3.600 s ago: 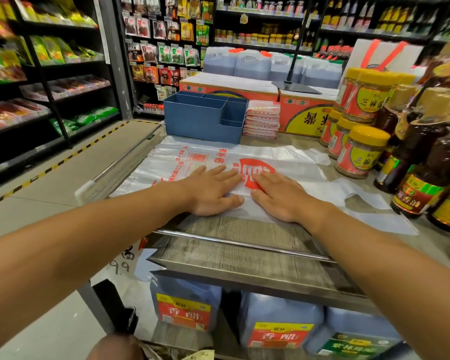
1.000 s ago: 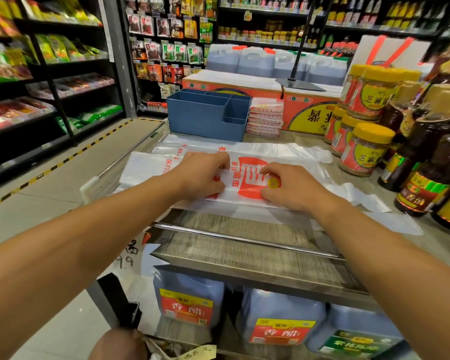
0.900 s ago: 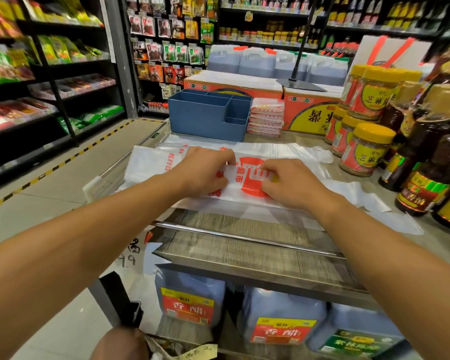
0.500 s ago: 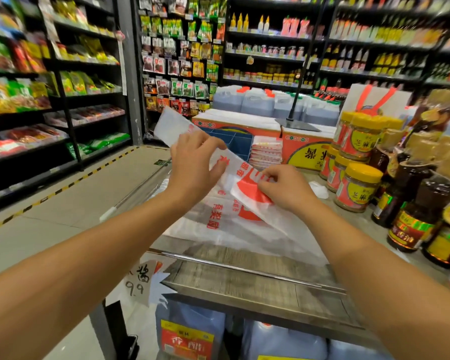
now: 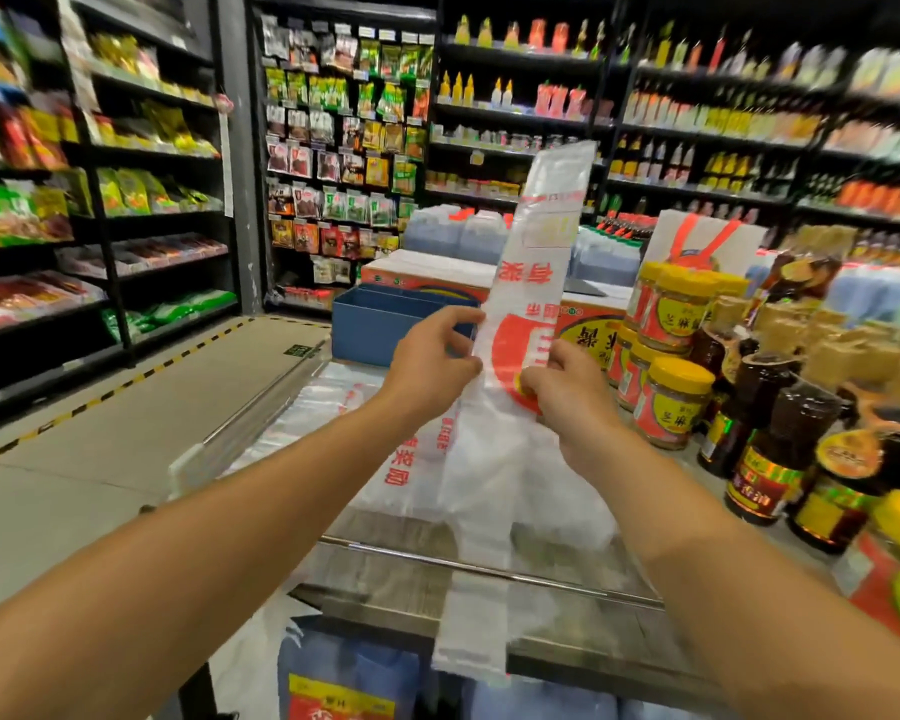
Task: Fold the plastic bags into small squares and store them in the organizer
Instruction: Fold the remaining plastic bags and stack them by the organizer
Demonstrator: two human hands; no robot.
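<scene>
Hands up off the bench now, both working the same folded strip: the left hand (image 5: 435, 356) pinches its left edge, the right hand (image 5: 562, 379) pinches its right edge at the red print, fingers curled onto the plastic on either side. That plastic bag (image 5: 528, 283) stands as a long narrow band, its long axis running near upright, one end rising above the hands and leaning slightly right, the other trailing down past the bench's near edge (image 5: 489, 569). So the strip lies between the hands, each equally close to it. More bags (image 5: 333, 407) lie flat on the bench below. The blue organizer (image 5: 380, 324) sits at the far side, just beyond the left hand. My read: the next fold has to go end over end along that long axis, shortening the band toward a square.
</scene>
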